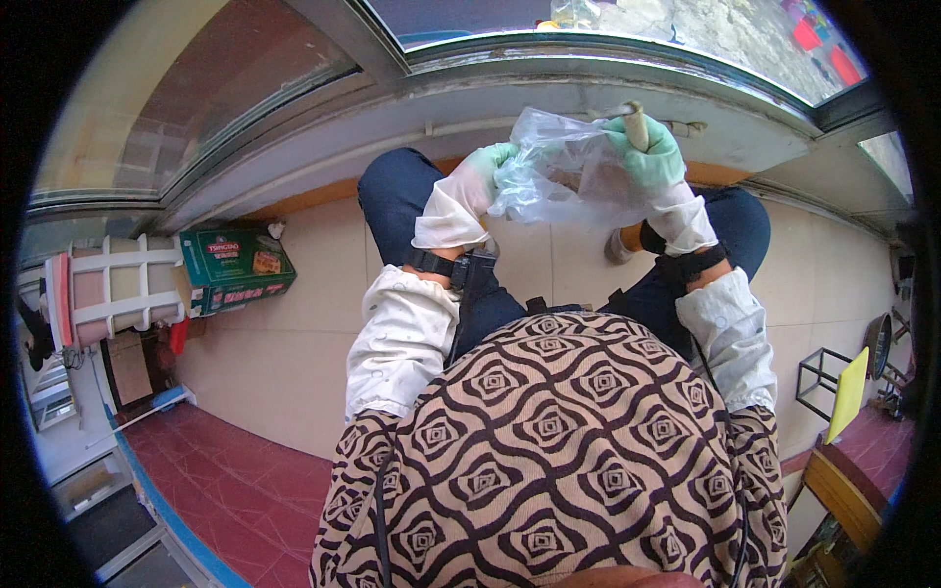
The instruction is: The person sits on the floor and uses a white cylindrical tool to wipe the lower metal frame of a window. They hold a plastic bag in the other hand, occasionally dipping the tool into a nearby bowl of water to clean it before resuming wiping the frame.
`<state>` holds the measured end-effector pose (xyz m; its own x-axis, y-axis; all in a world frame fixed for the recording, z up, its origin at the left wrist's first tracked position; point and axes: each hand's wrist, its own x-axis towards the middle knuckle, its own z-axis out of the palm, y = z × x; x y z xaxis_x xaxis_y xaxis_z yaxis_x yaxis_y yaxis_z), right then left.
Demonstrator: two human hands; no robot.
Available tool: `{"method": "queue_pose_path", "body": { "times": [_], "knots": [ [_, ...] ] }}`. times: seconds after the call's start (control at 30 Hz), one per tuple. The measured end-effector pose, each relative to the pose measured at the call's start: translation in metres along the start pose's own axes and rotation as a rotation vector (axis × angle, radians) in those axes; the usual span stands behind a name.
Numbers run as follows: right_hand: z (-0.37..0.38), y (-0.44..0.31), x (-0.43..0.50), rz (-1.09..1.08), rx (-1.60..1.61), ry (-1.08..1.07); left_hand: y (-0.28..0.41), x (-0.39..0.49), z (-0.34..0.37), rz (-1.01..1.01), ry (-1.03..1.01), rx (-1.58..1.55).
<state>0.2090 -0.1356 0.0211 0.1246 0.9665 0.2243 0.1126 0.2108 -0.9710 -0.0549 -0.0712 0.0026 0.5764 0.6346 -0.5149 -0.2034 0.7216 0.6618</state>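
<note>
A thin, clear plastic bag (553,173) is stretched between my two hands, above the tiled floor and between my knees. Gripping its left side is my left hand (485,170), in a pale green and whitish glove. My right hand (650,156), gloved alike, holds the bag's upper right edge. A short beige cylinder (636,128), with a pale end, stands up out of the right fist; what it is cannot be told. The bag is crumpled at the left, and the floor shows through it.
A low wall with a thin pipe (316,170) runs ahead, under a metal window frame (610,48). At left, a green Tsingtao carton (235,268) lies beside a white-ribbed stool (125,283). A yellow panel (847,395) and black metal frame (814,378) stand at right.
</note>
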Motion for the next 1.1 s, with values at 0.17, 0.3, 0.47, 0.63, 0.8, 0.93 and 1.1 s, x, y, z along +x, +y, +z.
{"method": "queue_pose_path", "body": {
  "times": [0.17, 0.3, 0.47, 0.63, 0.8, 0.93, 1.1],
  "knots": [
    [-0.025, -0.007, 0.007, 0.326, 0.19, -0.129, 0.007, 0.007, 0.0, -0.057, 0.036, -0.071],
    [-0.039, -0.002, 0.015, 0.497, 0.163, -0.149, 0.008, 0.002, 0.007, 0.057, 0.005, 0.072],
    [-0.052, 0.006, 0.021, 0.467, 0.163, -0.156, 0.013, -0.016, 0.005, 0.037, -0.11, 0.368],
    [-0.047, 0.008, 0.02, 0.436, 0.0, -0.103, 0.017, -0.027, 0.007, -0.227, -0.167, 0.183],
    [-0.039, -0.002, 0.011, 0.418, -0.198, -0.122, 0.02, -0.033, 0.023, -0.078, -0.128, 0.175],
    [-0.04, -0.013, 0.014, 0.474, -0.185, -0.068, 0.028, -0.022, 0.04, -0.127, -0.196, 1.099],
    [-0.047, -0.027, 0.018, 0.505, -0.152, -0.032, 0.033, -0.011, 0.044, -0.179, -0.246, 0.823]
  ]
}}
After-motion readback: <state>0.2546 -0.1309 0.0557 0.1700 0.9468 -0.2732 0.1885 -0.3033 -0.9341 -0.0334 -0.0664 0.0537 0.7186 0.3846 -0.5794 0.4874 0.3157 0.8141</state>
